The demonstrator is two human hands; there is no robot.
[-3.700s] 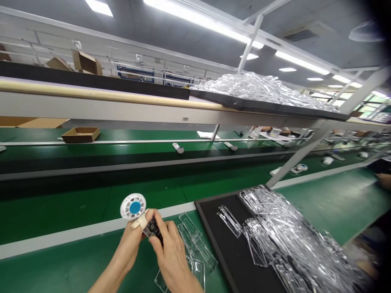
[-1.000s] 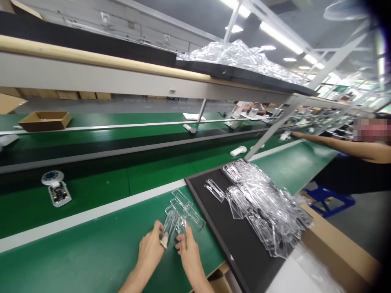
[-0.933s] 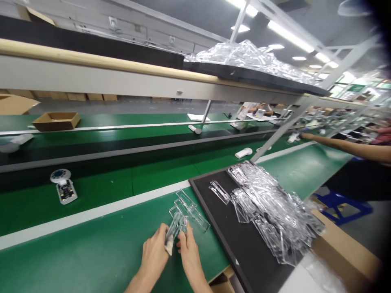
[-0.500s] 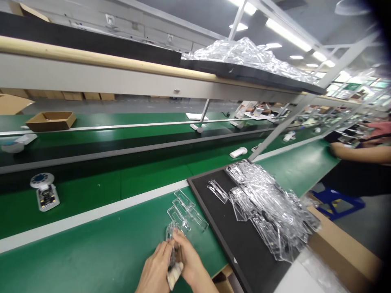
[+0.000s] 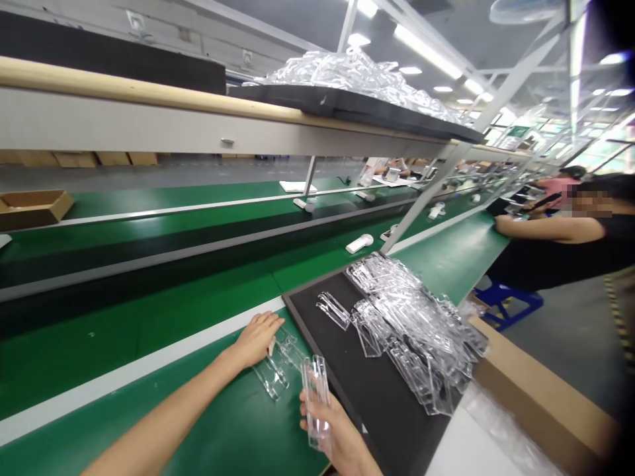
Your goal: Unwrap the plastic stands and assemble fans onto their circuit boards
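Upright in my right hand is a small stack of clear plastic frames, with the thumb and fingers closed around its lower part. My left hand is farther forward on the green bench, its fingers closed over the upper end of a clear plastic frame. Something pale shows at its thumb, too small to make out. Another clear frame lies on the bench just below this hand. To the right, a black tray bears a big heap of clear frames, with a few apart at its left.
Beyond the bench, a green conveyor carries a white device. An overhead shelf holds more clear parts. A slanted post rises behind the tray. A cardboard box stands at right, and a co-worker sits beyond.
My hands, earlier together around clear frames, have separated. The left moved up to the loose frames; the right shifted right, holding the stack upright. The view turned right.
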